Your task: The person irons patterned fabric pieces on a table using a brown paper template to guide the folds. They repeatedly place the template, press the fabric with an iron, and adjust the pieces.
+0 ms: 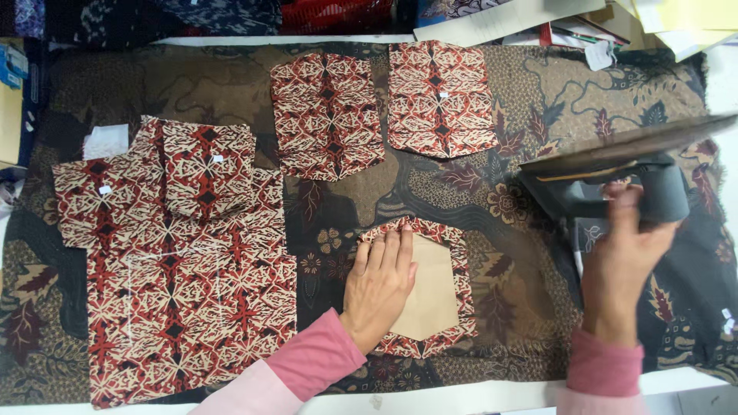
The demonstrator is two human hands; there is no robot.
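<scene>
The left hand (380,280) lies flat with fingers spread on the pocket piece (423,288) and its paper shape, while the right hand (626,257) grips the tilted iron (615,173), ready to press the folded edges next.

Open dark cloth (530,307) between the pocket piece (430,288) and the iron (615,180), wide enough to slip through. Left side blocked by the big red fabric stack (177,292). Top filled by two red pieces (327,115) (side by side, nearly touching) (440,96).
</scene>
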